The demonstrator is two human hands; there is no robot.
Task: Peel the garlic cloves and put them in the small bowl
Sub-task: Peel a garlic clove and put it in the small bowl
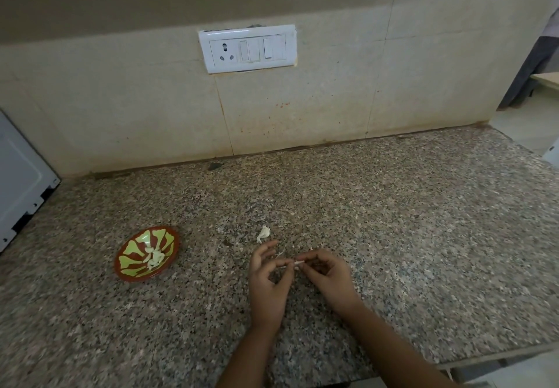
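Both hands meet over the speckled granite counter [393, 221] near its front. My left hand [270, 278] and my right hand [328, 274] pinch one small white garlic clove [297, 263] between their fingertips. An unpeeled clove [263, 233] lies on the counter just beyond my left hand. The small red and green patterned bowl [133, 262] sits to the left, and several peeled cloves [155, 257] lie in it.
Bits of garlic skin [280, 253] lie on the counter around the hands. A white appliance [18, 181] stands at the far left edge. A socket and switch plate [247, 48] is on the tiled wall behind. The counter ends at the right, with floor beyond.
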